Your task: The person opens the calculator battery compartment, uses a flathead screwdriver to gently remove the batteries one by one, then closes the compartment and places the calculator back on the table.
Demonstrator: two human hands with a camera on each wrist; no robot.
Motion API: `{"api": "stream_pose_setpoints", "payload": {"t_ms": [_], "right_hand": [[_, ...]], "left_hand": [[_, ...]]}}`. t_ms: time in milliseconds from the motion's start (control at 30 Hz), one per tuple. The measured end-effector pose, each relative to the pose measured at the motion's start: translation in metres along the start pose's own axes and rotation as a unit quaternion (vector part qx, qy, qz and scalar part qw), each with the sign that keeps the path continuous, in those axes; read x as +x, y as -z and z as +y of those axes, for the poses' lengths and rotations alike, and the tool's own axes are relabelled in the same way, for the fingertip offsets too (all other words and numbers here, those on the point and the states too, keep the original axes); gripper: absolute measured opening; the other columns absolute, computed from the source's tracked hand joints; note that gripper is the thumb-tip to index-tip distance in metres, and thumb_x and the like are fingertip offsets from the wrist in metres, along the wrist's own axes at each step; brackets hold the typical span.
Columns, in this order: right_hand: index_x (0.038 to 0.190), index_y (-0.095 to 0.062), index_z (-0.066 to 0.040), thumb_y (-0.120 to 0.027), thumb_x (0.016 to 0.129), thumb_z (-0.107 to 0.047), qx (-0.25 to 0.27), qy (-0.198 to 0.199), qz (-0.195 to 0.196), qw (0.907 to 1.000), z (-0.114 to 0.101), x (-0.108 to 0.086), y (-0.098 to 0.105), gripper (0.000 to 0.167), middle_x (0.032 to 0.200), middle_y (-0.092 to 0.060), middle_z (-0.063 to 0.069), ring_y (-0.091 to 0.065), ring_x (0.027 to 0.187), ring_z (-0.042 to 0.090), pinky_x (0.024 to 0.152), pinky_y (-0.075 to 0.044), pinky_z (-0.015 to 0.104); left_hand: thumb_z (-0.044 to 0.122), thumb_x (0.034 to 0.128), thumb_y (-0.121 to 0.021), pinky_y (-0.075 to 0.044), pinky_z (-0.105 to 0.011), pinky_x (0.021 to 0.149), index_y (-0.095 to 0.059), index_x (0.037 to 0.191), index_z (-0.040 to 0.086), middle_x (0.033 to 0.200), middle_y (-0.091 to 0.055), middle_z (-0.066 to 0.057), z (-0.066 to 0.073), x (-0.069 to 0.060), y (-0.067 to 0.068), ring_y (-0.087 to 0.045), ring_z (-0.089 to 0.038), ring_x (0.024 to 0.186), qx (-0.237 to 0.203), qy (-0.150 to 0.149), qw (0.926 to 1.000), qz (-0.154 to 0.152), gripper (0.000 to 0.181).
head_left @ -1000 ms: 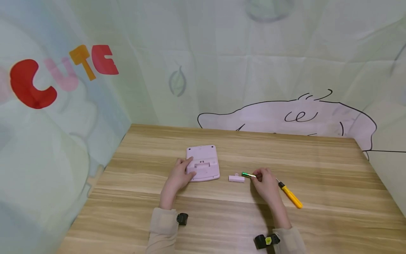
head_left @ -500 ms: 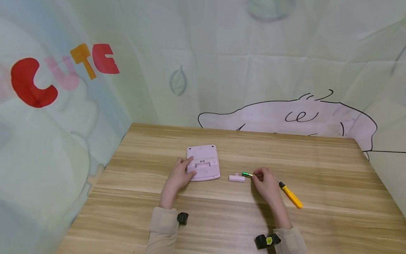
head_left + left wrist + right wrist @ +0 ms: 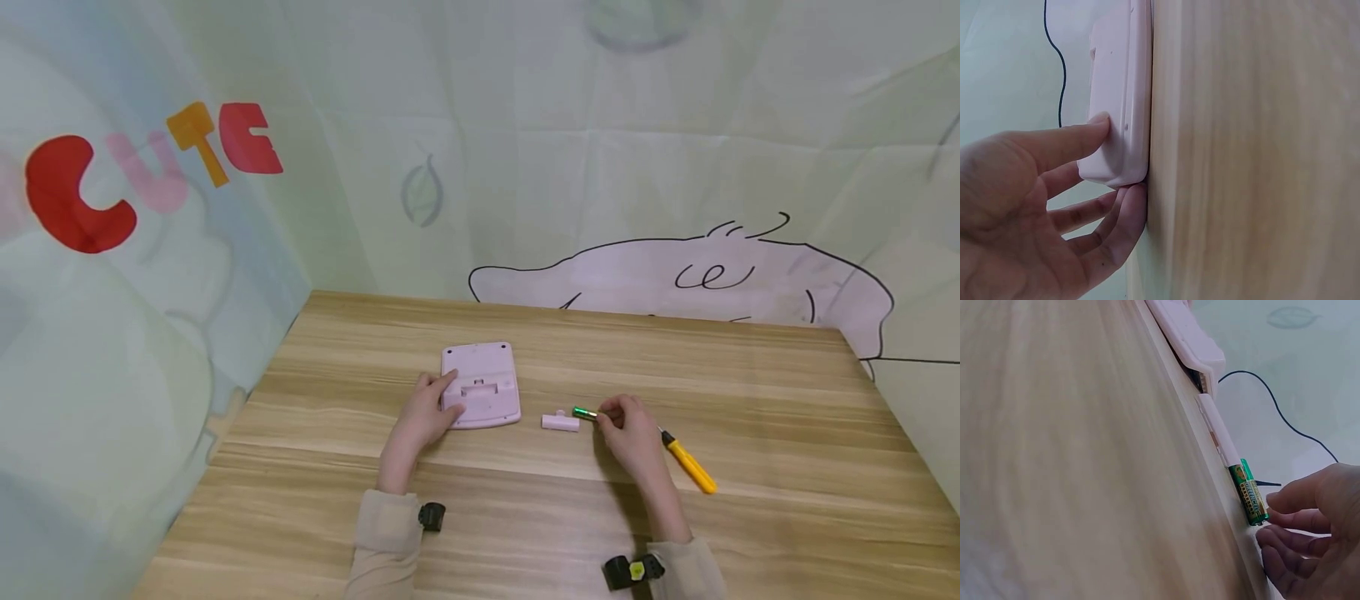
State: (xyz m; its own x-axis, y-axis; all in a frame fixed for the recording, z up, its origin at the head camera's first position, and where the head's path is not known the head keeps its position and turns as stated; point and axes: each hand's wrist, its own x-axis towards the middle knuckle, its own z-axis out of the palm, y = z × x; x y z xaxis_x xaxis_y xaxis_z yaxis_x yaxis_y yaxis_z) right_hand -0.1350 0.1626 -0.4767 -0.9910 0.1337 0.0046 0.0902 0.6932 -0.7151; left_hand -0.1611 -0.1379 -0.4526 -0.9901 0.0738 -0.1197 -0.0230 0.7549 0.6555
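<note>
A pink calculator (image 3: pixel 480 360) lies face down on the table, its empty battery slot showing upward. My left hand (image 3: pixel 422 417) grips its left edge. In the left wrist view the thumb presses the back of the calculator (image 3: pixel 1109 90), and other fingertips are at the lower edge near the tabletop. My right hand (image 3: pixel 632 433) pinches the end of a green battery (image 3: pixel 585 413). The right wrist view shows that battery (image 3: pixel 1249 495) lying along the table, its tip at my fingertips. Just left of it sits a small pink battery cover (image 3: pixel 560 423).
Close by the right hand, a screwdriver (image 3: pixel 692 465) with a yellow handle lies diagonally; the hand hides part of its shaft. The wooden table (image 3: pixel 337 492) meets printed cloth walls at the back and left.
Both hands stay almost where they were. A little less of the battery shows beside the right fingertips. The calculator and cover have not visibly moved.
</note>
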Motion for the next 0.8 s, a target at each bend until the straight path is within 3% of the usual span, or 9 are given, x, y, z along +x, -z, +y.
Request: {"api": "stream_pose_setpoints", "payload": {"t_ms": [333, 800], "right_hand": [[0.098, -0.066, -0.002, -0.065, 0.088, -0.01, 0.015, 0.027, 0.038, 0.9988, -0.0026, -0.0001, 0.0047, 0.012, 0.096, -0.062, 0.014, -0.06, 0.085, 0.026, 0.075, -0.046, 0.032], [0.097, -0.067, -0.005, -0.069, 0.087, -0.014, 0.004, 0.08, 0.02, 0.9966, -0.0093, -0.0019, 0.0034, 0.014, 0.094, -0.064, 0.01, -0.06, 0.082, 0.022, 0.07, -0.047, 0.028]], "left_hand": [[0.016, 0.0891, -0.066, -0.046, -0.047, 0.096, -0.047, 0.142, 0.006, 0.124, -0.048, -0.02, 0.0002, 0.0, -0.0005, -0.053, -0.03, 0.103, -0.002, 0.003, 1.0, -0.001, 0.057], [0.016, 0.0888, -0.066, -0.046, -0.046, 0.094, -0.047, 0.141, 0.005, 0.123, -0.048, -0.02, 0.0, -0.0002, -0.0002, -0.052, -0.029, 0.101, 0.002, 0.0, 1.0, -0.001, 0.057]]}}
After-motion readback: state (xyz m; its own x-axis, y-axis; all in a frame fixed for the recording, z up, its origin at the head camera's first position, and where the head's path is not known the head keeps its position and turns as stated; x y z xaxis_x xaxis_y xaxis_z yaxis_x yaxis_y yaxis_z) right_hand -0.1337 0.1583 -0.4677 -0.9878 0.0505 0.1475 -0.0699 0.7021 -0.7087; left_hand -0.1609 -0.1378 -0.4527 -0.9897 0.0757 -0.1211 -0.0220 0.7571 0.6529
